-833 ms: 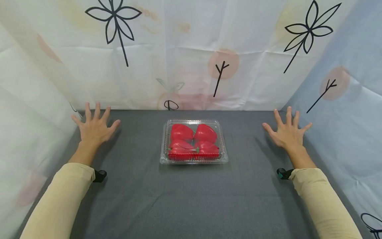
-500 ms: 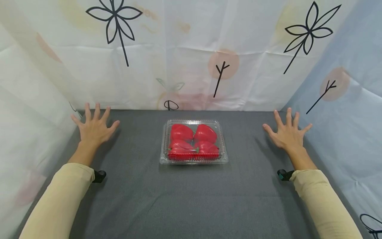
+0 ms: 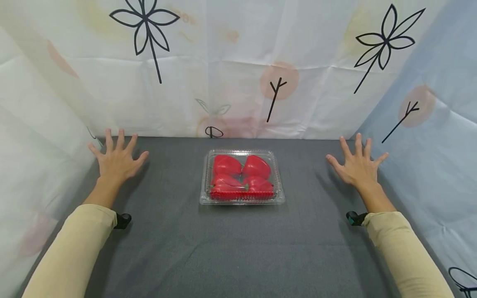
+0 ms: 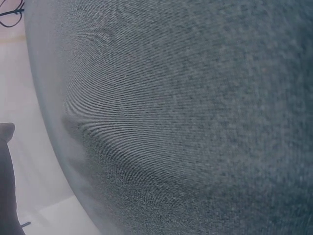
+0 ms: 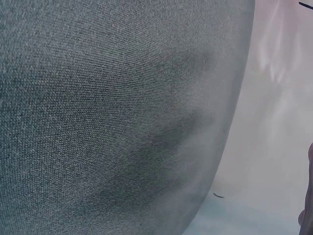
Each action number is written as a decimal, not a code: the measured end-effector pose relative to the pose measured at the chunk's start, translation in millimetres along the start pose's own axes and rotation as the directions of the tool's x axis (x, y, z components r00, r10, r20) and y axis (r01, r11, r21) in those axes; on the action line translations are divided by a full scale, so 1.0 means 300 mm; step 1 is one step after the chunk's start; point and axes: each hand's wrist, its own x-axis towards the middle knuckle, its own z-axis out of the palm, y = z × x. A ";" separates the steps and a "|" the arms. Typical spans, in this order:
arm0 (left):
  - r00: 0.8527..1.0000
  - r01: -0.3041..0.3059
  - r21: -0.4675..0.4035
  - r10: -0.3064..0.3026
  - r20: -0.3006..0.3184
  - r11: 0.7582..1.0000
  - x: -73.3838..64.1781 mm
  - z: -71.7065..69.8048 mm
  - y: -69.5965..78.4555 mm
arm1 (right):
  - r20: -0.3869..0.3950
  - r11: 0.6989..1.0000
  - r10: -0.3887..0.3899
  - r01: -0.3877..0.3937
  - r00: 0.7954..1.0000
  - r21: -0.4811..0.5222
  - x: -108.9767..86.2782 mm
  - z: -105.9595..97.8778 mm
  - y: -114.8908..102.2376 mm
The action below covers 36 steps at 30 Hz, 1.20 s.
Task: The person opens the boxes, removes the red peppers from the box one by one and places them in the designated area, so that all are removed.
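Note:
A clear plastic container (image 3: 205,194) sits on the grey cloth in the middle of the head view, its lid on. Inside it lie several red peppers (image 3: 227,164) with small green stems, arranged in two rows. Well to its left, my left hand (image 3: 117,161) is spread over the cloth with straight fingers, holding nothing. My right hand (image 3: 359,167) is likewise spread and unoccupied, far to the container's right. Only part of the left thumb (image 4: 7,181) shows at the edge of the left wrist view. A sliver of the right hand (image 5: 307,205) borders the right wrist view.
Grey cloth (image 3: 238,248) covers the table. A white patterned curtain (image 3: 231,62) rises behind it, and similar fabric panels (image 3: 447,165) close in the left and right sides, near the hands. Each wrist bears a small dark camera (image 3: 122,220).
My right hand has drifted very slightly left, and the head view has shifted a little. Both hands stay spread, and the container has not moved.

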 end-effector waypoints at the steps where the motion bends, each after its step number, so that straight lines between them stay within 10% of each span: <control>1: 1.000 -0.001 0.002 0.001 0.001 1.000 -0.001 0.000 0.000 | -0.003 1.000 -0.001 0.001 1.000 0.001 -0.001 -0.001 -0.003; 15: 0.999 -0.033 -0.003 0.033 -0.014 0.999 -0.013 -0.008 0.014 | 0.014 0.998 -0.048 0.049 0.999 -0.033 -0.001 -0.008 -0.056; 36: 0.970 -0.221 0.002 0.220 -0.108 0.975 -0.071 -0.056 0.192 | -0.061 0.968 -0.243 0.238 0.968 -0.081 -0.061 -0.059 -0.246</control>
